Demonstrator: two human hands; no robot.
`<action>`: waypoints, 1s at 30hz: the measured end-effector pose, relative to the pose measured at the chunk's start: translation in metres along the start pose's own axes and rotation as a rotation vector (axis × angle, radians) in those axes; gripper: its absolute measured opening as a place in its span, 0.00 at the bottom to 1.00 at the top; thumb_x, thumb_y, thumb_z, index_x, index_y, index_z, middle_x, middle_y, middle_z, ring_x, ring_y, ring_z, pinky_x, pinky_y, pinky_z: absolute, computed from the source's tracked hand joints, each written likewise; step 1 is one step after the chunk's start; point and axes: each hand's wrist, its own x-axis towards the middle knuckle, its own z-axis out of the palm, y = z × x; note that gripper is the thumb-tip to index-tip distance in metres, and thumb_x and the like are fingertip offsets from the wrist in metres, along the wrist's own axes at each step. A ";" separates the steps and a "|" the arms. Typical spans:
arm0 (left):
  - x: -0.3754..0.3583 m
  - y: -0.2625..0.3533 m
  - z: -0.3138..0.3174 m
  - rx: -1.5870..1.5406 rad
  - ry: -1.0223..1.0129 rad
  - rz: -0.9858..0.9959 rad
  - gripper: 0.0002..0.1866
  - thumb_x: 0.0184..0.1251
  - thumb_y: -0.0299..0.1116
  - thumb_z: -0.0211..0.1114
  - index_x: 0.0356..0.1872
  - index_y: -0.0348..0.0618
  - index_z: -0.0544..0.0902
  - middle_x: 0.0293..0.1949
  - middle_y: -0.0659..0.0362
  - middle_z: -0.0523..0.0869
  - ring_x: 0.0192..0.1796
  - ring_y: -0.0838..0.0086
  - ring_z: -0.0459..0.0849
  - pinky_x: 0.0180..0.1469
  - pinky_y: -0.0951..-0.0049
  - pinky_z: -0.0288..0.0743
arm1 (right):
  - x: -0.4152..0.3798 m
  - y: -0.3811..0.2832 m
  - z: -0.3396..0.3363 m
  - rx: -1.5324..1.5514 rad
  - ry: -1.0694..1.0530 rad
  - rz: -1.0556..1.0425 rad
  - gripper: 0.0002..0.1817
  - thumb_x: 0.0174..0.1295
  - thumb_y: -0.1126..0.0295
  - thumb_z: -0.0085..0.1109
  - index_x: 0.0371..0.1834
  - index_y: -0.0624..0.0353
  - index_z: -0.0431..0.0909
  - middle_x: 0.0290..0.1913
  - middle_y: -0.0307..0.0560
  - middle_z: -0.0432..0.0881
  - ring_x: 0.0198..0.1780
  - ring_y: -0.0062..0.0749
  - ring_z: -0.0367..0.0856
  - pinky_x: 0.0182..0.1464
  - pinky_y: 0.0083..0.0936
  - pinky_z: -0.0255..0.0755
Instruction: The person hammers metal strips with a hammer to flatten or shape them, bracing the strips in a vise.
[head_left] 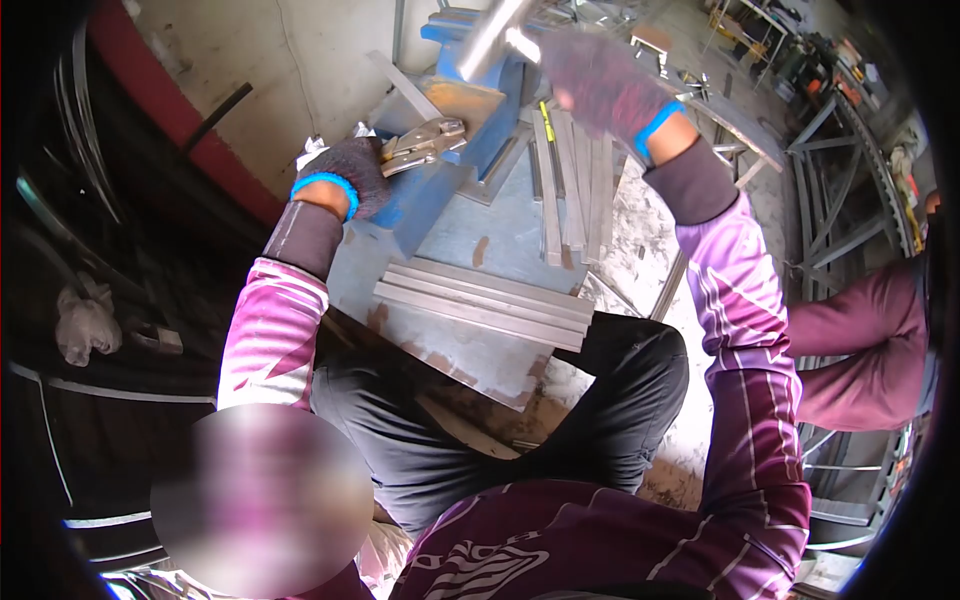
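My left hand (352, 172), in a dark knitted glove with a blue cuff, is wrapped round the handles of locking pliers (428, 142). The pliers' jaws are at a blue metal vise (415, 205) with a rusty orange top face. A flat metal strip (408, 88) leans up beside the jaws. My right hand (605, 85), gloved the same way and slightly blurred, is raised at the upper middle, closed round a hammer (495, 38) with a shiny metal head. The hammer is held above the bench, apart from the pliers.
Several flat metal bars (485, 302) lie across the blue-grey bench (450, 365) near my knees. More strips (575, 185) stand in a bundle to the right, with a yellow marker (547, 122). Another person's legs (860, 345) and metal racks (840, 190) are at the right.
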 end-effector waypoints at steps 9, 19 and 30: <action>-0.001 0.002 0.003 0.030 0.086 -0.055 0.23 0.55 0.29 0.62 0.55 0.41 0.86 0.47 0.41 0.89 0.52 0.47 0.89 0.55 0.56 0.82 | 0.028 0.009 0.059 -0.524 0.269 -0.318 0.13 0.67 0.62 0.56 0.48 0.58 0.78 0.45 0.63 0.83 0.50 0.60 0.82 0.52 0.47 0.77; 0.005 -0.010 0.023 -0.095 -0.059 0.020 0.21 0.57 0.33 0.61 0.52 0.41 0.86 0.46 0.41 0.90 0.50 0.49 0.89 0.55 0.56 0.81 | 0.021 0.087 0.107 0.027 0.341 0.238 0.18 0.60 0.59 0.62 0.40 0.65 0.78 0.40 0.67 0.82 0.46 0.66 0.79 0.51 0.49 0.75; 0.007 -0.010 0.016 -0.129 -0.064 -0.044 0.22 0.57 0.38 0.60 0.52 0.41 0.86 0.47 0.43 0.90 0.52 0.50 0.88 0.56 0.56 0.80 | 0.045 0.071 0.154 0.528 0.241 0.551 0.27 0.50 0.62 0.74 0.54 0.60 0.80 0.40 0.55 0.85 0.43 0.44 0.84 0.44 0.41 0.80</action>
